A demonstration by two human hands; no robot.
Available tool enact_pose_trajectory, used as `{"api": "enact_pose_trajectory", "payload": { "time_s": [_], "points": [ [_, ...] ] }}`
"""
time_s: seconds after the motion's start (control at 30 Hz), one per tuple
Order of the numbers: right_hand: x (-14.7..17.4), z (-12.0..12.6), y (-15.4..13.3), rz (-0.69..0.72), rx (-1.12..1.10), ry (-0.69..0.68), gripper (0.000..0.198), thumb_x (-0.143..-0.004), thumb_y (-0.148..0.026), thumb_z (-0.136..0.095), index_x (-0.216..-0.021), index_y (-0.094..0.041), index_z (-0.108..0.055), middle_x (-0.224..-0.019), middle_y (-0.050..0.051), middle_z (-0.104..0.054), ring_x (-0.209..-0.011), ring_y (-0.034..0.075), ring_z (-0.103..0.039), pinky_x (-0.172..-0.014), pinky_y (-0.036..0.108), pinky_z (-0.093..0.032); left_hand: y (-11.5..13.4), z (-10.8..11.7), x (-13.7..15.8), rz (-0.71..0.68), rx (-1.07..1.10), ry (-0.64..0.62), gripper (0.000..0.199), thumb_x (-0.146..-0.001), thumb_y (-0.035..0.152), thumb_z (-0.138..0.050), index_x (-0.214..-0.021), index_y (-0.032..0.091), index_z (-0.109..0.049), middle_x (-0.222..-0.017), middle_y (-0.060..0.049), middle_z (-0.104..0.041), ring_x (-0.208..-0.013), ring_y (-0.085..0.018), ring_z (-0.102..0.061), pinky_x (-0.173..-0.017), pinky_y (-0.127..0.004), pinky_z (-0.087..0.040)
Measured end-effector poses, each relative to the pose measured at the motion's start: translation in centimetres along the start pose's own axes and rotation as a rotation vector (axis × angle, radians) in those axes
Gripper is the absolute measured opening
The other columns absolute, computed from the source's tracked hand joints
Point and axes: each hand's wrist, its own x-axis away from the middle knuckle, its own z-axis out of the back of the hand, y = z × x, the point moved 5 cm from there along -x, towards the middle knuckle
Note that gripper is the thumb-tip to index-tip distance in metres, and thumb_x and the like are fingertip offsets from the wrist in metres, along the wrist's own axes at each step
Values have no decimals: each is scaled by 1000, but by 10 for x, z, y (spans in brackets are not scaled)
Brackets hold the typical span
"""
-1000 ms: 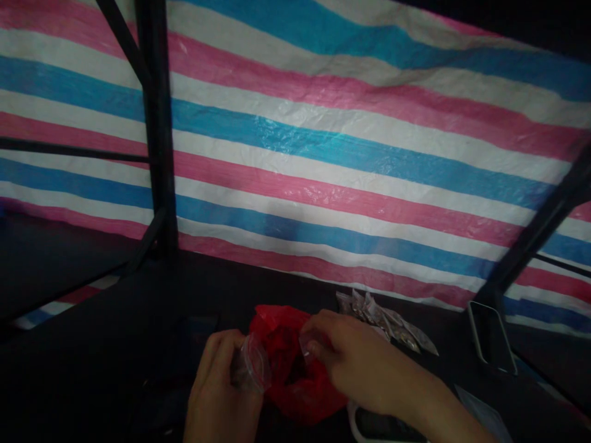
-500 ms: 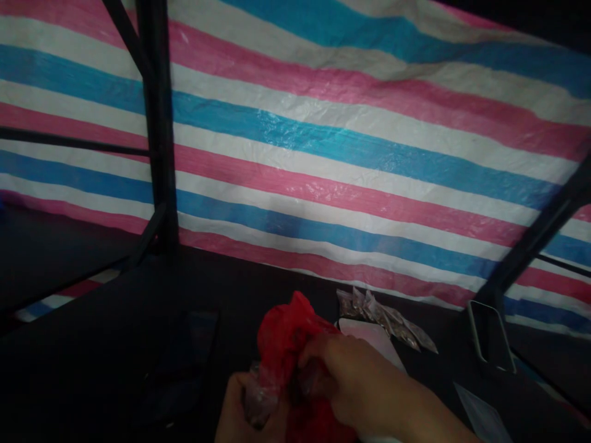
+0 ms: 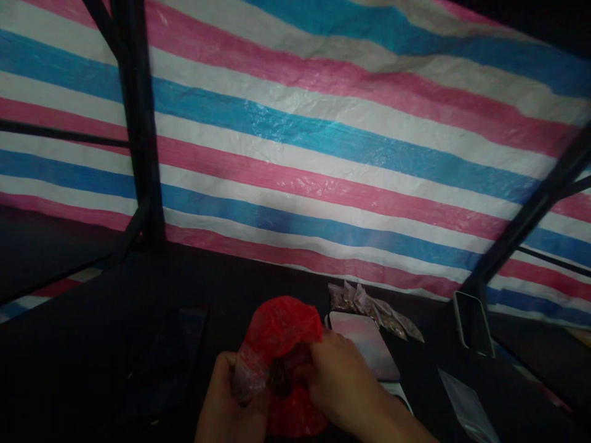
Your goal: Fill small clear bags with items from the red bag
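Observation:
A red plastic bag [image 3: 284,326] sits between my hands with its mouth spread, and dark contents [image 3: 279,375] show inside. My left hand [image 3: 231,400] is closed on a small clear plastic bag [image 3: 249,375], held against the red bag's left rim. From the right, my right hand [image 3: 339,381] reaches into the red bag's mouth with its fingers curled. The red film and the dimness partly hide those fingertips, so what they pinch is unclear.
Right of the bag, a flat device with a pale, shiny top plate [image 3: 364,344] lies on the black table [image 3: 203,264]. Behind it are several small filled clear bags [image 3: 373,307]. A phone [image 3: 473,323], a flat clear bag [image 3: 466,403] and a dark flat panel [image 3: 170,357] lie around.
The red bag's mouth has opened wider, showing the dark contents. My right hand has moved into the opening. The whole view has shifted slightly, with the surroundings moving left.

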Motion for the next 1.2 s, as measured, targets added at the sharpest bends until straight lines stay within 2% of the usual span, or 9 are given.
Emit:
{"api": "enact_pose_trajectory", "payload": {
  "time_s": [0.17,0.33,0.47,0.63,0.73,0.83,0.93,1.07,1.2],
  "points": [
    [2,-10,1,122,-157,48,58,-77,1,-60,-123,-28,-80,-118,6,-84,-113,24,-77,-94,28,-54,8,-3,-3,14,76,20,28,-67,39,-68,-90,26,-58,-72,1,-71,-67,-26,-71,-60,-36,-57],
    [4,-18,-3,81,-99,18,56,-84,1,-56,-130,-23,-77,-133,13,-78,-124,29,-73,-103,34,-54,24,-5,2,69,124,139,39,-54,44,-69,-86,25,-59,-66,1,-69,-62,-27,-69,-57,-39,-56],
    [-1,-19,-8,57,-16,-9,59,-83,0,-56,-135,-21,-73,-137,15,-75,-124,32,-72,-103,39,-55,20,-8,0,70,223,114,37,-55,39,-71,-88,23,-62,-70,1,-71,-64,-25,-68,-59,-38,-55],
    [-7,-23,-7,90,-16,30,64,-82,1,-55,-142,-18,-68,-144,15,-70,-135,32,-65,-115,42,-48,17,-5,-3,108,437,116,42,-53,34,-76,-91,20,-64,-75,2,-71,-68,-19,-63,-61,-33,-54],
    [-8,-25,-7,91,-17,26,59,-83,0,-55,-137,-14,-71,-142,18,-70,-134,36,-65,-115,48,-48,21,1,-4,96,450,135,41,-52,34,-76,-89,21,-63,-72,4,-68,-66,-17,-60,-59,-29,-53],
    [-9,-26,-10,94,-48,40,58,-81,0,-56,-135,-17,-73,-138,16,-72,-129,34,-68,-111,43,-51,22,5,-6,75,424,148,40,-50,31,-77,-85,20,-62,-69,5,-68,-65,-16,-58,-57,-27,-51],
    [-11,-28,-12,106,-101,58,59,-80,-1,-58,-135,-19,-73,-136,14,-74,-126,31,-70,-109,39,-51,22,4,-8,66,444,103,42,-53,31,-80,-90,19,-63,-76,2,-71,-71,-18,-62,-63,-30,-54],
    [-14,-28,-11,98,-207,125,49,-80,-3,-59,-124,-16,-78,-130,18,-75,-125,37,-69,-110,49,-48,25,1,-11,30,480,56,37,-60,32,-78,-92,20,-62,-84,1,-71,-74,-17,-64,-66,-30,-55],
    [-17,-27,-10,140,-430,158,49,-81,-2,-58,-121,-22,-79,-124,9,-80,-122,28,-72,-107,38,-51,28,5,-17,-47,403,106,33,-63,36,-76,-88,22,-59,-76,4,-64,-67,-16,-59,-59,-28,-51]
  ]
}}
